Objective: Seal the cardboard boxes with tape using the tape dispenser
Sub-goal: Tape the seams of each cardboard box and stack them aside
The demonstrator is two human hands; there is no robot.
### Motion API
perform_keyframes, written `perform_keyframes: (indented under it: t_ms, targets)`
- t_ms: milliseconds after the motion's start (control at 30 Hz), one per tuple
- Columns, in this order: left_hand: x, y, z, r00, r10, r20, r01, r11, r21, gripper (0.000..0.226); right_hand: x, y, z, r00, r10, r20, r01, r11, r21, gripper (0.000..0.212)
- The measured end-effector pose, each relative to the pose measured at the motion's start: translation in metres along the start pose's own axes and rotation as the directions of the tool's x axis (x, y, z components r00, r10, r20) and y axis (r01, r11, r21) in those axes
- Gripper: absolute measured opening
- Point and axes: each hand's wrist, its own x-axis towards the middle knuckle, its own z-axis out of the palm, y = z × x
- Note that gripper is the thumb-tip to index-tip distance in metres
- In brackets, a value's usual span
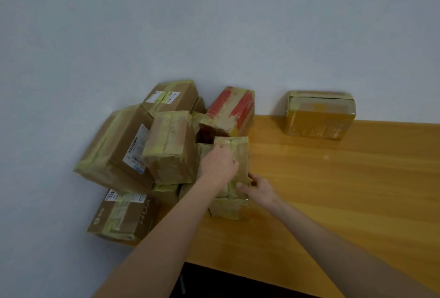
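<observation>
A small brown cardboard box wrapped in yellowish tape stands at the right edge of a pile of taped boxes on the wooden table. My left hand lies over its top left side, fingers curled on the box. My right hand holds its lower right corner, thumb on the front face. No tape dispenser is in view.
The pile holds several taped boxes, among them a large labelled one, a red-striped one and a flat one at the table's left end. A single box sits apart at the back against the grey wall.
</observation>
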Motion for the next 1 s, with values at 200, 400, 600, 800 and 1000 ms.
perform_keyframes:
  t_ms: [200, 400, 600, 800, 1000]
  targets:
    - [0.02, 0.034, 0.013, 0.997, 0.08, 0.005, -0.079, 0.991, -0.107, 0.044, 0.01, -0.007, -0.067, 0.956, -0.018, -0.291, -0.026, 0.989, -0.145, 0.062]
    - [0.062, 0.097, 0.019, 0.987, 0.154, 0.054, -0.122, 0.916, -0.383, 0.048, 0.02, 0.014, -0.177, 0.849, 0.043, -0.527, -0.072, 0.997, -0.034, 0.067]
    - [0.126, 0.166, 0.032, 0.997, 0.045, 0.066, 0.0, 0.824, -0.567, 0.064, 0.06, 0.051, -0.272, 0.808, 0.129, -0.574, -0.091, 0.991, 0.093, 0.078]
    - [0.197, 0.209, 0.057, 0.98, -0.162, 0.112, 0.197, 0.789, -0.582, 0.088, 0.121, 0.077, -0.327, 0.899, 0.138, -0.415, -0.02, 0.961, 0.274, 0.095]
    - [0.217, 0.235, 0.085, 0.946, -0.213, 0.245, 0.325, 0.65, -0.687, 0.084, 0.145, 0.094, -0.348, 0.977, 0.084, -0.194, -0.001, 0.919, 0.394, 0.071]
